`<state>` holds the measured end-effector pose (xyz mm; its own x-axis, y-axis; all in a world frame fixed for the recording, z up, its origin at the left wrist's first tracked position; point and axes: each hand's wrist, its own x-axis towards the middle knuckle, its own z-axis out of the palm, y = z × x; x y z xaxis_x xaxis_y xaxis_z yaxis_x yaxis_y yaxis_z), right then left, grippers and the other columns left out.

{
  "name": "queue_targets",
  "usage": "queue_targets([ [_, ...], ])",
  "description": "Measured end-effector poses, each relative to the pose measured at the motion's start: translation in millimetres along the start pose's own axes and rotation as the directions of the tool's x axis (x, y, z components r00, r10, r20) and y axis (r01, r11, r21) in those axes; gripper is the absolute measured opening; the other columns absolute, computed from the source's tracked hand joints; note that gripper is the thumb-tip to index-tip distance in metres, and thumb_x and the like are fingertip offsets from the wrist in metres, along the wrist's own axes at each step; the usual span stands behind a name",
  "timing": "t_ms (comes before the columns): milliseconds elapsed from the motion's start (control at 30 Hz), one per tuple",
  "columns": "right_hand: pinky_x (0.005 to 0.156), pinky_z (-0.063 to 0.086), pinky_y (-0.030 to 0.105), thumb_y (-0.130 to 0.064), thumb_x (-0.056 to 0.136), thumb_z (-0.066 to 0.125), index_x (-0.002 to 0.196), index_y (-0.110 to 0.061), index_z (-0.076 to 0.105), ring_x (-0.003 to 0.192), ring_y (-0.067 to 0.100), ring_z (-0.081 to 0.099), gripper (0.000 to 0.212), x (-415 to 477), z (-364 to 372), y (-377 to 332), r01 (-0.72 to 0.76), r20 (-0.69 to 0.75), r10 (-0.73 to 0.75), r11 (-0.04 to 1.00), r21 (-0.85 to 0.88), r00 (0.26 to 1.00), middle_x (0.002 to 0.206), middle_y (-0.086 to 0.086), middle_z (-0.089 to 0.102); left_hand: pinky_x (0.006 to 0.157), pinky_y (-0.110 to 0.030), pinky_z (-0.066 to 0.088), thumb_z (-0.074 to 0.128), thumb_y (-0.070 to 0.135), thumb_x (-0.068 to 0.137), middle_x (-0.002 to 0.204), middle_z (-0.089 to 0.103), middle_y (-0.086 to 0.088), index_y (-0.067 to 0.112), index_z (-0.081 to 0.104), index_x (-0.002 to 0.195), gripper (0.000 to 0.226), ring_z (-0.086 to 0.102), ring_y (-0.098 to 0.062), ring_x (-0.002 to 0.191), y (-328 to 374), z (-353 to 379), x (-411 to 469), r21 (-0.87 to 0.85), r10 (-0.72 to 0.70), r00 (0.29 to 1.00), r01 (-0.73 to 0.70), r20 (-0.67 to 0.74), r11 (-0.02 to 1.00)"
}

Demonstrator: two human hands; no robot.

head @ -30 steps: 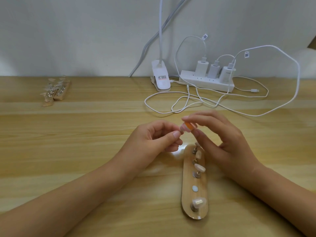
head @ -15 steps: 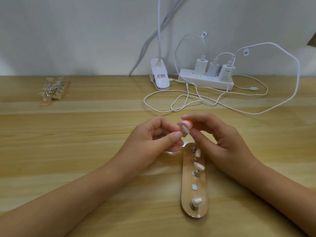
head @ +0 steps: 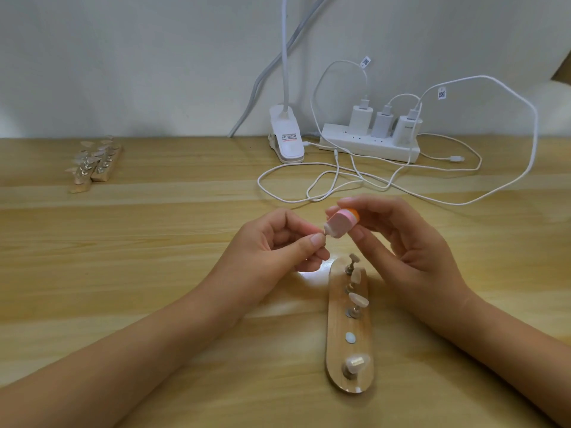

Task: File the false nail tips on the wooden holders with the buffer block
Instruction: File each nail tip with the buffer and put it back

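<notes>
— Where are the hands?
— Close together at the middle. The left hand (head: 278, 242) pinches a small piece (head: 418, 233) between thumb and forefinger, and its other fingers are curled under.
— And the other?
— The right hand (head: 411, 242) holds a buffer block (head: 434, 225) between thumb and fingertips, with the block's end touching that piece.
— The arms?
— Bare. The left forearm (head: 123, 350) comes in from the lower left, the right forearm (head: 509, 350) from the lower right.

A pale wall (head: 123, 57) is backing the light wooden worktop (head: 123, 273), with a white power strip (head: 367, 147) sitting at one o'clock.
</notes>
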<state>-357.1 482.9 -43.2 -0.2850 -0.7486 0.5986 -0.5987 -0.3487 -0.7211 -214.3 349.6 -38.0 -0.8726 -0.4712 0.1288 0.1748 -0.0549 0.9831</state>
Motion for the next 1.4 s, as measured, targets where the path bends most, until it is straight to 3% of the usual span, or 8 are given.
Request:
queue_targets([
  [333,0.093,0.051,0.024,-0.020,0.097,0.059,0.123,-0.028,0.058,0.105,0.012,0.068,0.027,-0.5,-0.6,1.2,-0.022,0.037,0.023,0.998,-0.053,0.999,0.109,-0.011,0.069,0.065,-0.018,0.053,0.067,0.017,0.076,0.076,0.073,-0.006,0.007,0.063,0.088,0.016,0.069,-0.011,0.071,1.3,0.7,-0.5,-0.010,0.004,1.000,-0.003,0.030,1.000],
  [600,0.095,0.053,0.036,-0.021,0.099,0.056,0.125,-0.030,0.059,0.110,0.021,0.066,0.028,-0.5,-1.0,2.4,0.020,0.010,-0.020,0.998,-0.056,1.000,0.116,-0.002,0.068,0.062,-0.017,0.052,0.067,0.015,0.076,0.071,0.071,-0.005,0.009,0.063,0.084,0.011,0.067,-0.009,0.064,2.7,1.6,-0.7,-0.005,-0.011,0.998,0.011,0.061,1.000],
  [700,0.090,0.054,0.040,-0.022,0.099,0.056,0.125,-0.030,0.059,0.107,0.021,0.066,0.027,0.6,-0.8,2.6,0.000,0.045,0.003,0.998,-0.065,0.999,0.112,-0.007,0.067,0.061,-0.017,0.051,0.066,0.014,0.076,0.071,0.071,-0.004,0.007,0.062,0.085,0.012,0.066,-0.009,0.063,2.8,1.6,-1.2,-0.001,-0.009,0.998,0.009,0.064,1.000],
  [833,0.084,0.053,0.035,-0.015,0.098,0.057,0.126,-0.023,0.060,0.105,0.024,0.064,0.029,0.4,-2.0,2.4,0.088,0.039,-0.084,0.990,-0.109,0.996,0.112,-0.008,0.064,0.062,-0.016,0.051,0.067,0.015,0.077,0.071,0.071,-0.005,0.008,0.063,0.086,0.012,0.066,-0.009,0.063,2.4,0.8,-1.0,-0.008,-0.016,0.998,0.016,0.057,1.000],
  [933,0.085,0.054,0.040,-0.014,0.097,0.058,0.125,-0.025,0.060,0.107,0.023,0.063,0.030,1.4,-2.8,3.7,0.044,0.049,-0.039,0.994,-0.097,0.998,0.113,-0.008,0.064,0.062,-0.015,0.051,0.066,0.014,0.078,0.071,0.071,-0.005,0.008,0.063,0.086,0.010,0.066,-0.008,0.063,2.1,0.3,-0.7,0.002,-0.022,0.998,0.022,0.055,1.000],
  [1033,0.087,0.053,0.035,-0.016,0.098,0.057,0.123,-0.026,0.061,0.108,0.024,0.064,0.028,0.0,-2.7,4.1,0.071,0.049,-0.066,0.993,-0.092,0.997,0.114,-0.008,0.064,0.063,-0.017,0.052,0.067,0.016,0.077,0.072,0.072,-0.005,0.009,0.063,0.085,0.011,0.067,-0.010,0.065,1.7,0.0,-0.3,-0.012,-0.020,0.999,0.020,0.051,1.000],
  [1133,0.088,0.055,0.039,-0.017,0.097,0.060,0.121,-0.030,0.061,0.107,0.019,0.066,0.027,-0.3,-2.2,5.4,-0.017,0.054,0.020,0.998,-0.068,0.998,0.111,-0.010,0.067,0.064,-0.017,0.052,0.067,0.016,0.076,0.072,0.072,-0.005,0.009,0.063,0.086,0.013,0.067,-0.010,0.067,1.8,-0.3,-0.5,-0.022,-0.018,0.999,0.019,0.046,1.000],
  [1400,0.084,0.056,0.041,-0.020,0.097,0.059,0.120,-0.026,0.064,0.110,0.025,0.064,0.024,0.4,-3.5,2.7,0.047,0.033,-0.045,0.996,-0.075,0.998,0.113,-0.008,0.066,0.062,-0.017,0.052,0.066,0.015,0.076,0.070,0.071,-0.005,0.008,0.062,0.084,0.012,0.067,-0.009,0.064,2.0,0.3,-0.2,-0.048,-0.026,0.999,0.028,0.039,0.998],
])
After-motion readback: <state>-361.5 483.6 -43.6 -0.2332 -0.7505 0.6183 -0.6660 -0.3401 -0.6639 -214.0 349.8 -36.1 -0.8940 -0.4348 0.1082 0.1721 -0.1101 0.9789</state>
